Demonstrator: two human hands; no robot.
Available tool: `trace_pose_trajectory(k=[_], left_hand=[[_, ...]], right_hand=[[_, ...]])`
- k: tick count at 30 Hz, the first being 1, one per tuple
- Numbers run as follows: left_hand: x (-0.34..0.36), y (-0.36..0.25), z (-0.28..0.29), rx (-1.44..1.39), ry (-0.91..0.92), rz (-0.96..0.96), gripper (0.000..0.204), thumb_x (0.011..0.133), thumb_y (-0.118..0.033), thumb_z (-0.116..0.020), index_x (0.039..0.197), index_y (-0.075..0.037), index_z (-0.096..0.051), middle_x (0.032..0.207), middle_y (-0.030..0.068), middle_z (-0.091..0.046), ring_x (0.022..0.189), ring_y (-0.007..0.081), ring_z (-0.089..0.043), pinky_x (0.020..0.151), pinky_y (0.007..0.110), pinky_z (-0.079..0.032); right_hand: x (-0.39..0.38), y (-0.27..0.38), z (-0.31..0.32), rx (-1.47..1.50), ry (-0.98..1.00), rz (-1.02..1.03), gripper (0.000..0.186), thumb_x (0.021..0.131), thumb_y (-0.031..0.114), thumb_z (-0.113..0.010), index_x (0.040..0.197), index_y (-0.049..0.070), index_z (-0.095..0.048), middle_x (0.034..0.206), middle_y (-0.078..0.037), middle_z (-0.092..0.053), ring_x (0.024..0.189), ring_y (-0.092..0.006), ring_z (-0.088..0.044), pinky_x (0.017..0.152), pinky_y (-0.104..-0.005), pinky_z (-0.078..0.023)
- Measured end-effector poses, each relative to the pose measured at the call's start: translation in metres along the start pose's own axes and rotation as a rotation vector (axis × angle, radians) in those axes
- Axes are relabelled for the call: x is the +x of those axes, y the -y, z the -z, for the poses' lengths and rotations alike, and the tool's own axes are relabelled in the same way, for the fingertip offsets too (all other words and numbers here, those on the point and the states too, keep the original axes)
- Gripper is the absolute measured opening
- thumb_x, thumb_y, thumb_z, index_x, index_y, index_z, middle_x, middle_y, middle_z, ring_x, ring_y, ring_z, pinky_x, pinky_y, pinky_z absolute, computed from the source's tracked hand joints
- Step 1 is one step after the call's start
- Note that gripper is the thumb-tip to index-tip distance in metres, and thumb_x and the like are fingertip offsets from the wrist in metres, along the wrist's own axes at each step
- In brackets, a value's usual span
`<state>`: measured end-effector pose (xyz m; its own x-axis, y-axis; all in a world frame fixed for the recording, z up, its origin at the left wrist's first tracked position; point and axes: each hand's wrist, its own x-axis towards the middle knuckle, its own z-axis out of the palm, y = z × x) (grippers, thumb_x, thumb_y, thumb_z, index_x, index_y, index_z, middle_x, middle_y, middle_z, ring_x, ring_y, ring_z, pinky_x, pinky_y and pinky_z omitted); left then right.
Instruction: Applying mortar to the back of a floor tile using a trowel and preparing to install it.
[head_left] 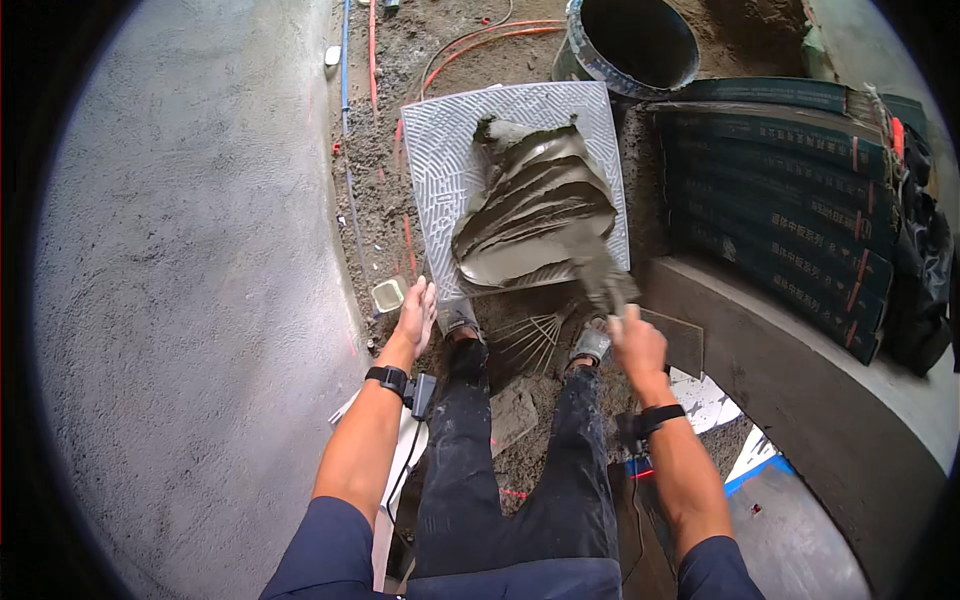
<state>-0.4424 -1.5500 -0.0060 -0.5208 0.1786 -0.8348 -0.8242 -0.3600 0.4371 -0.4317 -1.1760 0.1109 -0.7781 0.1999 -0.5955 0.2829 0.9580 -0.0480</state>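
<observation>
A square tile lies with its ridged grey-white back up, in front of my feet. Wet grey mortar is heaped on it in wavy folds, reaching its near edge. My right hand is closed round the handle of a trowel; its mortar-coated blade is blurred and meets the near right part of the heap. Beside the tile's near left corner is my left hand, fingers stretched out and holding nothing. Whether its fingertips touch the tile edge, I cannot tell.
A mortar-smeared bucket stands beyond the tile. Dark green boxes are stacked on a ledge at right. A small pale wall box sits near my left hand. Blue and red conduits run along the rough ground beside a grey wall.
</observation>
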Motion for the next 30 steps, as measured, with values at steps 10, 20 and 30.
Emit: trace_pose_trajectory(k=[10,20,30], left_hand=[[-0.007,0.025,0.009,0.049,-0.032,0.083,0.090,0.092,-0.063,-0.034,0.152,-0.005,0.001,0.160,0.0140,0.005,0.147,0.0268,0.004,0.117,0.041,0.001],[-0.003,0.035,-0.028,0.149,-0.149,-0.010,0.091,0.091,-0.061,-0.036,0.152,-0.006,0.004,0.160,0.0057,0.009,0.147,0.0183,0.009,0.117,0.039,0.003],[-0.002,0.039,-0.014,0.225,-0.238,-0.013,0.089,0.093,-0.056,-0.041,0.152,-0.003,0.001,0.160,0.0050,0.006,0.147,0.0178,0.006,0.117,0.037,0.003]], right_hand=[[-0.063,0.127,-0.108,0.651,0.031,0.202,0.034,0.090,0.034,-0.060,0.101,0.004,-0.049,0.080,-0.023,-0.063,0.074,-0.0440,-0.061,0.061,-0.0508,-0.047],[-0.019,-0.036,-0.151,0.573,-0.163,-0.215,0.036,0.091,0.035,-0.057,0.107,0.005,-0.048,0.086,-0.026,-0.064,0.082,-0.0449,-0.062,0.069,-0.0528,-0.047],[0.018,-0.073,-0.072,0.879,-0.150,-0.035,0.032,0.091,0.035,-0.058,0.101,0.005,-0.053,0.078,-0.024,-0.062,0.079,-0.0472,-0.059,0.066,-0.0504,-0.045]])
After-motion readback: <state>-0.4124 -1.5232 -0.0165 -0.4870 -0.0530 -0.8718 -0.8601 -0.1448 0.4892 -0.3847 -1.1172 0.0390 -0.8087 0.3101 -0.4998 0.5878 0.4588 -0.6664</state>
